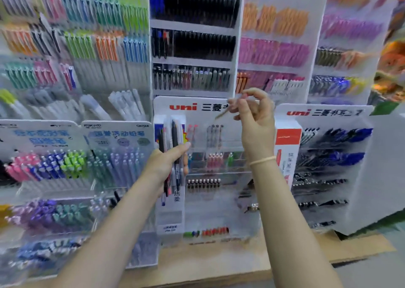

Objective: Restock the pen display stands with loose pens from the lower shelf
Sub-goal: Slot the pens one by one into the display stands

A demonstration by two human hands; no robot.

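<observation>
Forearms rise from the bottom edge toward the middle "uni" display stand (219,178), the landmark for this figure, mid-restock.

Left hand (166,160), at the stand's left edge, has its fingers wrapped round a bundle of loose pens (173,156), dark and red-barrelled, held upright; right hand (255,116), raised before the stand's header, pinches a single pale pen (228,110) between fingertips, its tip slanting down-left, blurred. Judged step: sorting one pen out of the bundle for a slot; the next move calls for matching it to a like row in the stand's clear tiers and lowering it in upright. Legible writing: "uni" in red with Chinese characters on this header and on a second uni stand (328,156) to its right; "KOKUYO" and "Campus" on the stand (118,156) to its left.
</observation>
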